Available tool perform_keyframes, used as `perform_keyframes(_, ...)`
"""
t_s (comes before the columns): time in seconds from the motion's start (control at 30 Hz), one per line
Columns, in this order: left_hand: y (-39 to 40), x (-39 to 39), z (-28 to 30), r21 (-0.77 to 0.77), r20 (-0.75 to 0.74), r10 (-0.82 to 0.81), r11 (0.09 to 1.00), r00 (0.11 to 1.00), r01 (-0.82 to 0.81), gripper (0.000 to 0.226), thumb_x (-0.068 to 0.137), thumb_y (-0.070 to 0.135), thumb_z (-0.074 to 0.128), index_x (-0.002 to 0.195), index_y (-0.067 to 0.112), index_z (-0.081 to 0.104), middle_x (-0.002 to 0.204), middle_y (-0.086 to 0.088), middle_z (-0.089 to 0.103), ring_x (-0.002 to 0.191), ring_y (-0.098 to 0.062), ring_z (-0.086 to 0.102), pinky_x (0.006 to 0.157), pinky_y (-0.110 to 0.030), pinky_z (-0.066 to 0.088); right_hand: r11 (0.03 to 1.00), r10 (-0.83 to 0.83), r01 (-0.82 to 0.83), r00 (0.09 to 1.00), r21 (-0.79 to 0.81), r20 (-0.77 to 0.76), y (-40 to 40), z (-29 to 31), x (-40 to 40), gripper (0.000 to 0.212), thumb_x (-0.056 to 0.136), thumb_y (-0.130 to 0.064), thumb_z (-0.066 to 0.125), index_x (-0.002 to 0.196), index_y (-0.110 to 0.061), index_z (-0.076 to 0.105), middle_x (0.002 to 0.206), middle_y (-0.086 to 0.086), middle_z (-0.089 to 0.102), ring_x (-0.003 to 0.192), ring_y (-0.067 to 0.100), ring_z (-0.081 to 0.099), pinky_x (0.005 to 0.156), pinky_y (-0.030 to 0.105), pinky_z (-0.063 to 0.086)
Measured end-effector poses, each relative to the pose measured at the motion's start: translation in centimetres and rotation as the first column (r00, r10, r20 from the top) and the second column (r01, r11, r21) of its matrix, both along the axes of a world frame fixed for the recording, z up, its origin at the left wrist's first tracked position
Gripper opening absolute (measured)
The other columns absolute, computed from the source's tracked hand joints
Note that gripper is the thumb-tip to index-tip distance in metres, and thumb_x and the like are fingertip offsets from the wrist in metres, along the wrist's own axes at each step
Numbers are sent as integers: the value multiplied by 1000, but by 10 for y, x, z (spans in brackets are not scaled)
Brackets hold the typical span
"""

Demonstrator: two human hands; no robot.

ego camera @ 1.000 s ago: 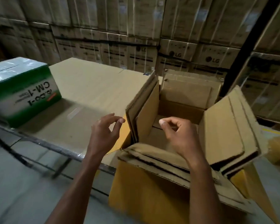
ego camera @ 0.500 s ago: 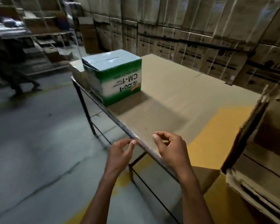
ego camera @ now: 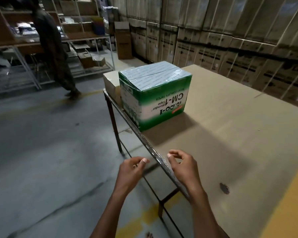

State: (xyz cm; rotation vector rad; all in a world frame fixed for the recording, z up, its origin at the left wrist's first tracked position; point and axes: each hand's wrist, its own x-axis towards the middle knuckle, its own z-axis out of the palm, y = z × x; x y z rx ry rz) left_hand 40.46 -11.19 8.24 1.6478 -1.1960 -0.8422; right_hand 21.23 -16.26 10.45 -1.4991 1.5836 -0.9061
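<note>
Presently, left hand [ego camera: 132, 167] and right hand [ego camera: 183, 164] are being held empty, loosely curled, over table edge [ego camera: 143, 143]. Green carton [ego camera: 155, 95] is probably being targeted

Before you: one metal-framed table [ego camera: 150, 148], topped with a cardboard sheet [ego camera: 230, 134]. On it: one green tape carton [ego camera: 155, 95], one plain box [ego camera: 110, 83] alongside.

Head-worn wide-angle view. The camera looked forward and steeply down from above the person's own arms. The left hand [ego camera: 132, 169] and right hand [ego camera: 182, 167] lay close beneath the lens, at the near edge of the table [ego camera: 230, 134]. The green carton [ego camera: 155, 93] stood at mid-distance, while the stacked cartons [ego camera: 213, 40] and shelving [ego camera: 79, 31] closed the far field.
</note>
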Motion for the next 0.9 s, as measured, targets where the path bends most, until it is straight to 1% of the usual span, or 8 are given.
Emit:
perform_keyframes(0.23, -122, 62, 17, -16, 34, 9, 1000, 999, -8, 17, 98, 32, 66, 93, 28, 83, 88, 13, 78, 84, -2, 71, 76, -21, 54, 1000, 17, -18, 1000, -25, -26, -118, 18, 55, 20, 95, -33, 73, 113, -26, 77, 109, -9, 76, 98, 11, 69, 91, 30, 54)
perform_keyframes(0.4, -205, 108, 39, -75, 40, 3, 997, 999, 0, 17, 97, 31, 67, 99, 24, 82, 96, 9, 78, 92, -4, 71, 71, -10, 49, 993, 19, -25, 999, -116, -50, -188, 42, 95, 30, 98, -35, 69, 126, -25, 71, 126, -3, 67, 94, 10, 66, 87, 33, 58)
perform_keyframes(0.5, -256, 140, 51, -147, 65, -19, 989, 998, 28, 18, 98, 31, 67, 102, 22, 81, 100, 7, 77, 94, -5, 70, 67, -7, 49, 981, 20, -40, 995, -190, -102, -228, 51, 125, 36, 99, -36, 67, 133, -23, 67, 141, 0, 55, 122, 17, 58, 103, 43, 54)
perform_keyframes(0.6, -308, 171, 53, -212, 99, -51, 975, 994, 71, 21, 99, 33, 64, 109, 22, 78, 110, 3, 72, 102, -8, 68, 68, -8, 51, 968, -31, -13, 985, -252, -170, -261, 58, 156, 44, 98, -41, 67, 139, -26, 63, 160, 5, 35, 143, 23, 41, 114, 44, 45)
perform_keyframes(0.67, -339, 189, 54, -246, 101, -62, 966, 993, 85, 21, 100, 33, 63, 116, 24, 74, 116, 1, 67, 106, -11, 67, 74, -15, 57, 962, -94, 34, 972, -272, -213, -276, 60, 175, 49, 96, -49, 66, 141, -31, 60, 167, 2, 21, 148, 29, 34, 114, 48, 44)
perform_keyframes(0.73, -369, 206, 52, -289, 91, -67, 953, 994, 90, 26, 99, 34, 64, 124, 28, 68, 123, -1, 60, 111, -15, 65, 85, -31, 61, 957, -145, 71, 956, -280, -254, -290, 59, 192, 53, 94, -57, 65, 142, -36, 58, 170, -2, 10, 149, 34, 31, 113, 54, 45)
perform_keyframes(0.83, -412, 230, 47, -336, 125, -29, 939, 992, 70, 44, 98, 39, 63, 140, 33, 52, 137, -4, 47, 124, -23, 54, 100, -42, 53, 959, -211, 127, 919, -255, -333, -310, 56, 217, 60, 90, -66, 63, 144, -40, 54, 171, -3, 3, 151, 42, 24, 114, 61, 40)
perform_keyframes(0.9, -434, 243, 43, -334, 71, 7, 943, 997, 17, 55, 98, 45, 61, 148, 36, 40, 147, -3, 38, 135, -26, 45, 108, -51, 45, 960, -244, 166, 893, -225, -379, -318, 55, 232, 67, 88, -73, 61, 145, -41, 52, 171, -2, 0, 152, 47, 18, 116, 63, 36)
